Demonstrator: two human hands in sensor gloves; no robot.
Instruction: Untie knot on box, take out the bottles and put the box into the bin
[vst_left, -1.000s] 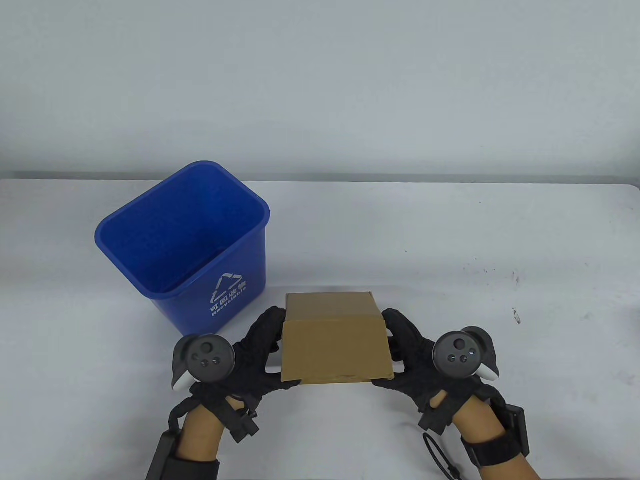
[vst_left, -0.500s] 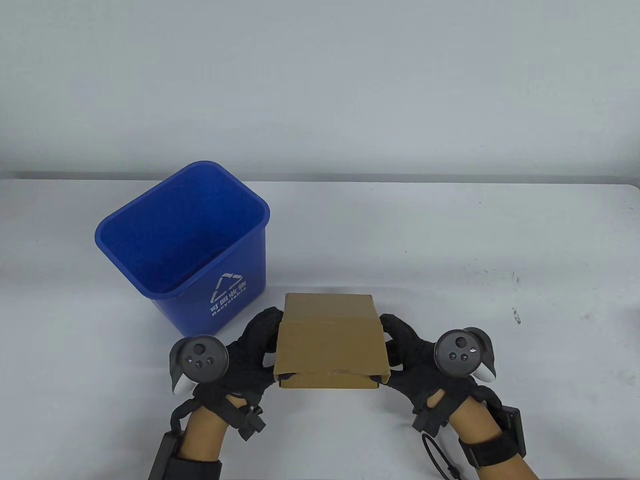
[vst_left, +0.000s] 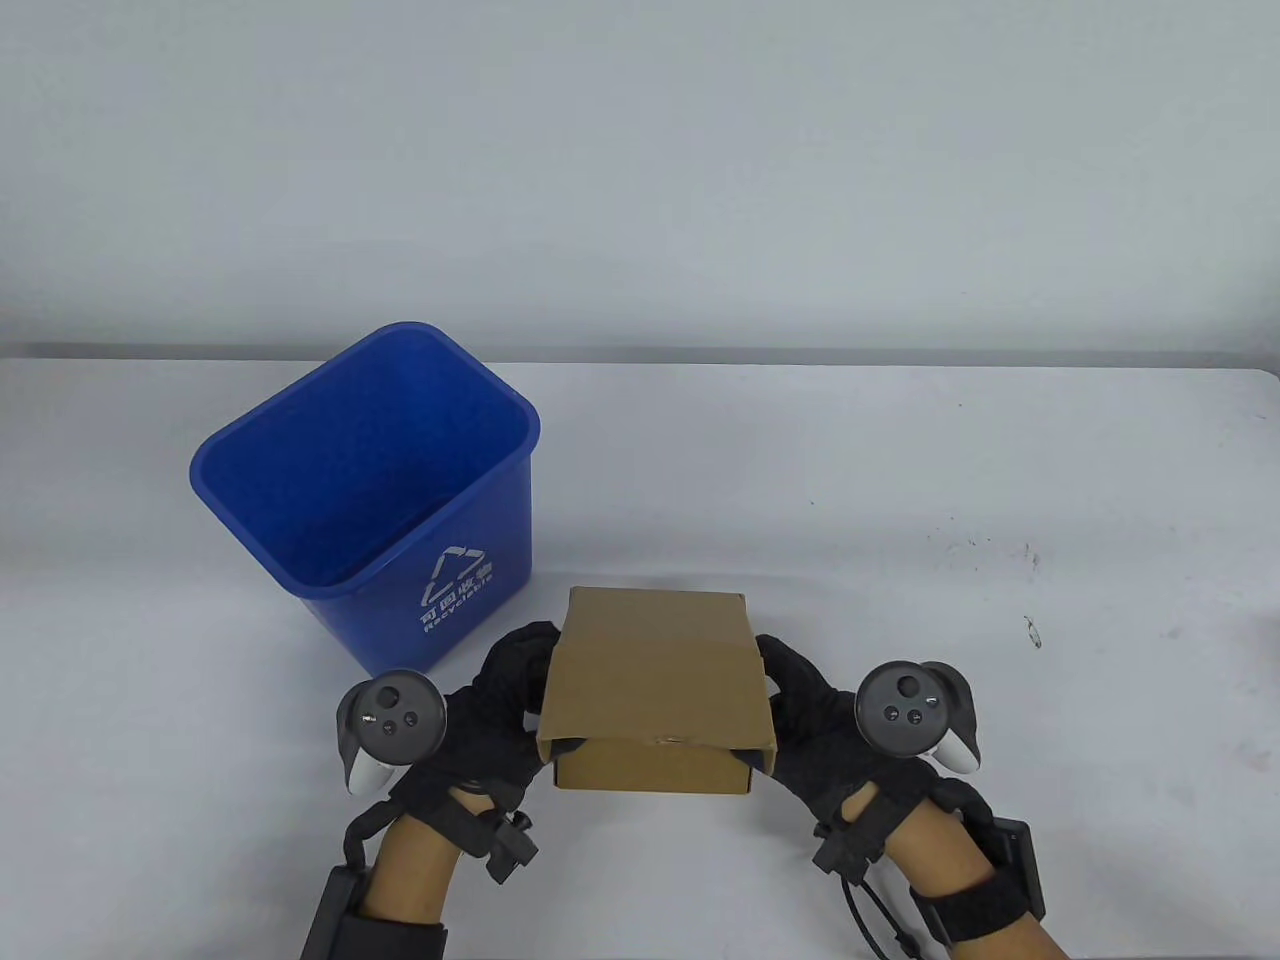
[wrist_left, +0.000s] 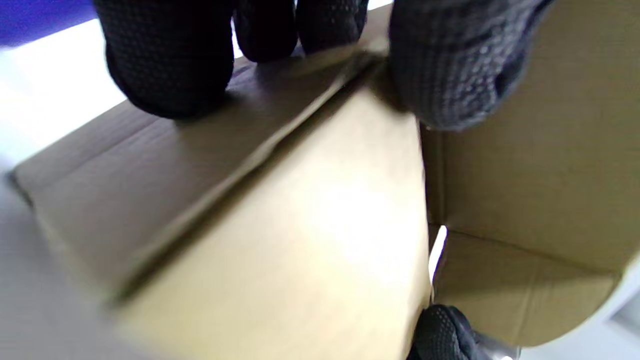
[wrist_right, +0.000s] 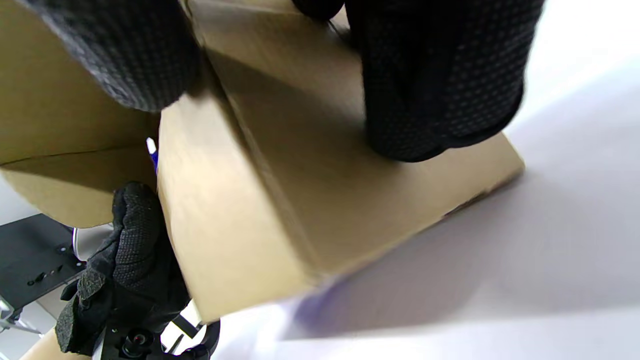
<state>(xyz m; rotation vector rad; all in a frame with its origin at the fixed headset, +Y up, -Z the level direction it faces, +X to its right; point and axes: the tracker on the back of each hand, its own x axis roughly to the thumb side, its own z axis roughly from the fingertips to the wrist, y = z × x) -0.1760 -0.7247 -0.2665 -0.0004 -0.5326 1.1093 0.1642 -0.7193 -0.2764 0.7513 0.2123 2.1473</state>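
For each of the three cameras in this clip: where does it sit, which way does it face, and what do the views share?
Table view: above the near edge, looking down and across at the box, blue bin, left hand and right hand.
Left wrist view: on the left wrist, along the fingers at the box's side.
Right wrist view: on the right wrist, past its fingers; the left hand shows beyond.
Shared: the box in all three.
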